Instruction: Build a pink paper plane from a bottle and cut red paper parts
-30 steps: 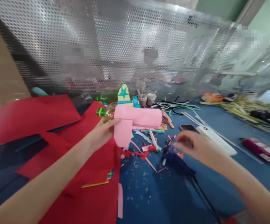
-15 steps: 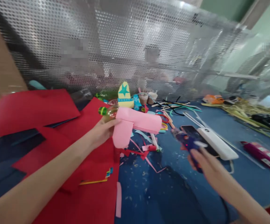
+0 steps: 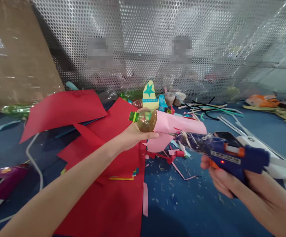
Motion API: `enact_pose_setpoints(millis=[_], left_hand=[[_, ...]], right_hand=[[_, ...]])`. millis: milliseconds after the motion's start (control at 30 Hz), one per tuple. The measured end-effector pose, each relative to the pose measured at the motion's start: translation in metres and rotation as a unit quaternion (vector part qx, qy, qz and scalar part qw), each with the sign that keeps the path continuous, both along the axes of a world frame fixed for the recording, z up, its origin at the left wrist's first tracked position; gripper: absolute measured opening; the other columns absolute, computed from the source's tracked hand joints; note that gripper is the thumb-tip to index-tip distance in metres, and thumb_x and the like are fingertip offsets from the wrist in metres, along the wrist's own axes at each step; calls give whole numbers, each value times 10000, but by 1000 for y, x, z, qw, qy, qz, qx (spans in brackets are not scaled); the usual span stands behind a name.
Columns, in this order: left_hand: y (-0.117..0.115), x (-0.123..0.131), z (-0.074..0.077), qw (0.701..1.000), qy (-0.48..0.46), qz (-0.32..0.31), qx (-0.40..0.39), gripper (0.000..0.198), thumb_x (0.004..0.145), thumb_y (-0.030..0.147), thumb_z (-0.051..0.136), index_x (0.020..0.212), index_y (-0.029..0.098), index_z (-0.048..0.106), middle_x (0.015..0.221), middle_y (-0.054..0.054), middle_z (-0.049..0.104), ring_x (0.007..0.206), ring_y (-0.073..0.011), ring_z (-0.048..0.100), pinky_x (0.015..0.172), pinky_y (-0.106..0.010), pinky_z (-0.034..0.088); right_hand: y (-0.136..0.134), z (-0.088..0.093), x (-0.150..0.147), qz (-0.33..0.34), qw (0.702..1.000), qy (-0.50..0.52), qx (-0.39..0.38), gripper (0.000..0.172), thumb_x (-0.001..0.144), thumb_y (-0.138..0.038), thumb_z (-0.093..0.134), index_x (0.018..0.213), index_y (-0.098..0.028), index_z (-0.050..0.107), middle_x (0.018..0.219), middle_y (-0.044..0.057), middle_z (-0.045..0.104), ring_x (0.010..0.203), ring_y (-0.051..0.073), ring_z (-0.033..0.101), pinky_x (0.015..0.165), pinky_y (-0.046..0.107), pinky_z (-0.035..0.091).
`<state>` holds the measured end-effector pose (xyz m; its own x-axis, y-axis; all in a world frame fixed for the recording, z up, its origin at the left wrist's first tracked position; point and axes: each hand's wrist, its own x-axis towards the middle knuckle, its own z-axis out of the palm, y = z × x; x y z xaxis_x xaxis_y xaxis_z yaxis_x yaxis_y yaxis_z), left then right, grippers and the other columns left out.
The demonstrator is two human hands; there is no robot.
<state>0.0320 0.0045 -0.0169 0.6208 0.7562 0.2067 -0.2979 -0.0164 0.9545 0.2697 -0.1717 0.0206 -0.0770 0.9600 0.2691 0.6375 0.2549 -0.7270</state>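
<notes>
My left hand [image 3: 135, 133] is closed around a plastic bottle [image 3: 146, 121] with a green cap, lying sideways above the table. Pink paper [image 3: 179, 123] wraps the bottle's body, and a flap of it hangs below. In my right hand [image 3: 231, 184] is a blue glue gun [image 3: 236, 154] with an orange trigger and a lit red light. Its nozzle, covered in stringy glue, points left and meets or nearly meets the paper beside my left thumb; exact contact I cannot tell.
Red sheets [image 3: 103, 210] cover the table's left side. Paper scraps [image 3: 169, 158] lie behind the glue gun's tip. A white power strip [image 3: 273, 164] and phone [image 3: 228, 138] are at right. A yellow paper piece with a star [image 3: 149, 95] stands before the perforated metal panel [image 3: 138, 39]. A purple tool [image 3: 7, 184] lies left.
My right hand has raised the glue gun from the right and brought its nozzle to the pink paper. The bottle has turned, showing more of its neck end. The view has swung left.
</notes>
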Motion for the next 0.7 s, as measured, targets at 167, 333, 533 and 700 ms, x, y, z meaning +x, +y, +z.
enact_pose_setpoints(millis=[167, 333, 533, 700], left_hand=[[-2, 4, 6, 1000, -19, 2, 4, 478, 598, 186, 841, 1035, 247, 660, 997, -5, 689, 1048, -224, 603, 913, -356, 475], [-6, 6, 12, 998, -58, -2, 20, 755, 585, 127, 832, 1247, 332, 533, 1175, -6, 647, 1176, -249, 544, 928, -344, 478], [-8, 3, 12, 1000, -11, 8, -6, 537, 596, 170, 837, 1092, 250, 650, 1092, -31, 696, 1100, -280, 606, 953, -405, 476], [-9, 1, 12, 1000, 8, 11, -14, 405, 587, 203, 850, 966, 214, 711, 1042, -48, 722, 1067, -297, 630, 965, -441, 468]], right_hand=[[0, 4, -12, -27, 999, -12, 33, 337, 866, -480, 538, 1031, -222, 678, 572, 18, 635, 403, 181, 580, 346, 248, 527], [0, -2, -10, -31, 998, -47, 11, 322, 875, -471, 528, 1062, -250, 671, 823, 53, 751, 540, 205, 677, 445, 258, 591], [2, 3, -14, -45, 998, -42, 0, 411, 862, -508, 520, 1093, -207, 677, 751, 66, 737, 510, 221, 663, 408, 275, 578], [2, 8, -17, -35, 997, -74, 14, 385, 881, -512, 488, 1045, -226, 685, 645, 33, 700, 468, 212, 633, 401, 272, 557]])
